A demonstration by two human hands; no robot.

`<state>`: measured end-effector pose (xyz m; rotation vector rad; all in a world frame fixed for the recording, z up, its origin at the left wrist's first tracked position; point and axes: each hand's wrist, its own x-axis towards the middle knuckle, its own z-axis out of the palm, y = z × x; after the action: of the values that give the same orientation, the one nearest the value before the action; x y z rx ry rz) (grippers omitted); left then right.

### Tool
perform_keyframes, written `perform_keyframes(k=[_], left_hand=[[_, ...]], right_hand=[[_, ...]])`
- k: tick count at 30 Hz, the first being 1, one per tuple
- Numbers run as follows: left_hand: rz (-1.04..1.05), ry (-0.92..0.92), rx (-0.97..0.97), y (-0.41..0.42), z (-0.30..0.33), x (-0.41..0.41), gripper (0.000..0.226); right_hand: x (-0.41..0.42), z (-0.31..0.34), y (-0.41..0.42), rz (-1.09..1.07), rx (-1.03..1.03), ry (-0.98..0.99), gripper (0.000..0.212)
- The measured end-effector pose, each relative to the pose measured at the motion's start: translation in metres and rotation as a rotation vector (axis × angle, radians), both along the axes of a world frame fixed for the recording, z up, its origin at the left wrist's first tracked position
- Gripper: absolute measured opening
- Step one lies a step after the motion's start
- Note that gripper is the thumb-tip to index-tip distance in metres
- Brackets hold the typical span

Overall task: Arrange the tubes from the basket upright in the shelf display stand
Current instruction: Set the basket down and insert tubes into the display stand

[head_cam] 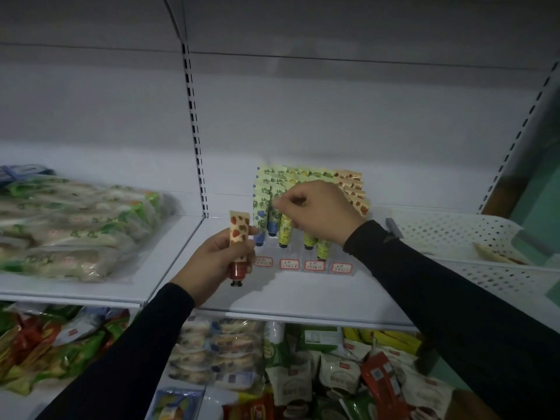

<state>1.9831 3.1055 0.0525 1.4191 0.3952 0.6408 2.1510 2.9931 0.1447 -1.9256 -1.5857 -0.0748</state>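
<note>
Strawberry tube (238, 237) upright in left hand (212, 262) fingers (247, 253), cap below palm

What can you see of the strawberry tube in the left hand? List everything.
The strawberry tube is small and looks like plastic: cream top with a flat crimped end and red strawberry prints, red lower body, dark cap pointing down. It is upright, slightly tilted, held off the shelf, gripped round its middle by the left hand, left of the display stand.

A strawberry-printed tube (239, 237) is held upright, cap down, by the left hand (212, 262), just left of the display stand (303, 262). The right hand (318, 212) is raised before the stand's tubes, fingers (280, 204) curled. A white basket (454, 234) is seen right of the stand.
</note>
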Motion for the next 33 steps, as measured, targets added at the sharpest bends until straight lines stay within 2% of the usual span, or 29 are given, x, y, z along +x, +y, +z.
perform_keyframes(k=[4,8,12,18,20,22,25,30,33], left_hand=[[-0.205,0.018,0.011,-0.015,0.011,0.001,0.038],[-0.276,0.051,0.062,-0.026,0.016,0.009,0.040],[-0.307,0.031,0.081,-0.042,0.024,0.024,0.032],[-0.196,0.172,0.257,-0.061,0.016,0.044,0.026],[-0.092,0.259,0.384,-0.058,0.006,0.049,0.022],[0.028,0.371,0.603,-0.053,-0.004,0.053,0.024],[0.079,0.478,0.855,-0.051,-0.016,0.057,0.026],[0.044,0.528,1.165,-0.054,-0.038,0.058,0.060],[0.038,0.513,1.214,-0.054,-0.047,0.060,0.068]], right_hand=[[-0.012,-0.005,-0.007,0.103,-0.094,0.168,0.030],[-0.008,-0.007,-0.017,0.140,-0.118,0.391,0.019],[0.003,-0.001,-0.039,0.139,-0.087,0.605,0.017],[0.035,0.010,-0.073,0.045,0.083,0.704,0.009],[0.049,0.013,-0.084,-0.018,0.149,0.706,0.010],[0.062,0.016,-0.093,-0.080,0.218,0.664,0.011],[0.075,0.014,-0.101,-0.187,0.247,0.437,0.014],[0.079,0.006,-0.102,-0.249,0.235,0.199,0.021],[0.078,0.002,-0.095,-0.253,0.217,0.141,0.021]])
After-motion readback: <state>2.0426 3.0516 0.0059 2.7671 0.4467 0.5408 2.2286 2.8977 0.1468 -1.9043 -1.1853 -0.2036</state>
